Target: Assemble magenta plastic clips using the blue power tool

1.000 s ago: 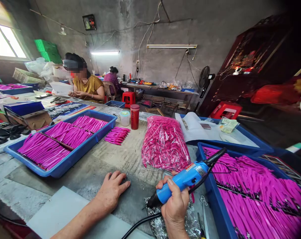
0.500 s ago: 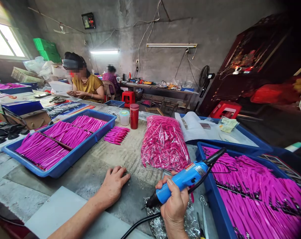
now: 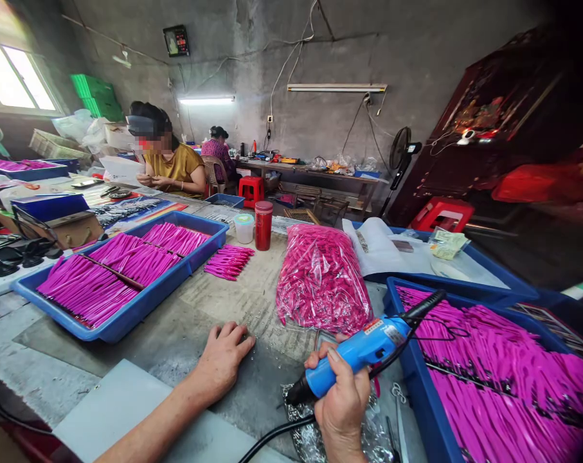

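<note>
1. The right hand (image 3: 342,392): fingers grasping a blue power tool (image 3: 351,357), near, by the right tray (image 3: 419,386).
2. The left hand (image 3: 224,360): fingers loosely spread on the surface (image 3: 185,315), apparently holding nothing.
3. Pink strips (image 3: 122,270) fill both trays; how much is finished cannot be told.
4. The tool's label (image 3: 372,326) is illegible.
</note>
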The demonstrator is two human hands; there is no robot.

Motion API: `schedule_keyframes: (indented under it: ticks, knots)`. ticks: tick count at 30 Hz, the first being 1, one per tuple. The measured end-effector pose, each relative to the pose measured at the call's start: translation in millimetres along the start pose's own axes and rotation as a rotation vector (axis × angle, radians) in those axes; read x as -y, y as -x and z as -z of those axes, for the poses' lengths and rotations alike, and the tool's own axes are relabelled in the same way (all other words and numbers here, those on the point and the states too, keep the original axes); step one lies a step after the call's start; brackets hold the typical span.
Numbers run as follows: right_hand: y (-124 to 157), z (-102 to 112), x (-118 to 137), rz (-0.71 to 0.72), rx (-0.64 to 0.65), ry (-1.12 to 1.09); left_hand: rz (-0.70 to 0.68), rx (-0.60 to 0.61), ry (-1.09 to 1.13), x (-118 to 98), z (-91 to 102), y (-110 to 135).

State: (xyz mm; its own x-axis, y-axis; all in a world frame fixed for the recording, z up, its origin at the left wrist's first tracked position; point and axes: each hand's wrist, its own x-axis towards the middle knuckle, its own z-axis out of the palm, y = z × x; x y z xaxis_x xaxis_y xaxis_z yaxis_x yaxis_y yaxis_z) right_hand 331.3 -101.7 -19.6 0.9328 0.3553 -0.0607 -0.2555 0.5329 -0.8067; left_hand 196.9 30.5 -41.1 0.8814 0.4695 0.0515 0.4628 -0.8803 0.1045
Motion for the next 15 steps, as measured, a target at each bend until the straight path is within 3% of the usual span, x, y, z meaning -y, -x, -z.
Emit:
schedule_keyframes:
  ticks: [9,15]
  knots:
    - [0.2,2.1,-0.3,-0.002,-0.007,0.015,0.025,-0.022,0.049,5.6,9.0,1.0]
    - [1.7,5.2,-2.6,-0.02,0.015,0.012,0.174,-0.042,0.054,42.2,27.8,-18.8]
